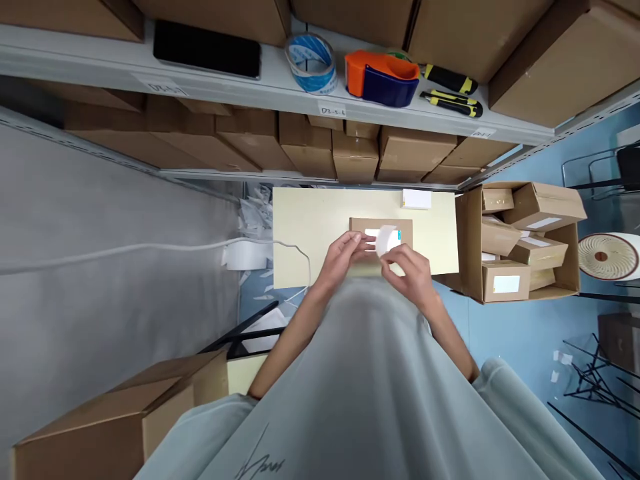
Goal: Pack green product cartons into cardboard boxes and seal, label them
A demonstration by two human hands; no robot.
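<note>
- The brown carton [367, 223] lay on the pale table [310, 220], in front of the person, and served as the landmark for the rest.
- The white piece [386, 239], curled and label-like, was held up over the carton's near right part; whether any of it touched the carton could not be told.
- The right hand [409, 268], at the carton's near right corner, appeared to have thumb and forefinger pinched together on the piece's lower edge.
- The left hand [341, 257], at the carton's near left corner, had its fingertips reaching toward the piece; whether they gripped it could not be told.
- The step in hand looked like handling the loose piece above the carton, not yet pressing it flat.
- The next move seemed to call for a light hold by the edges, the curl kept under control, and the piece squared with the carton before any contact.
</note>
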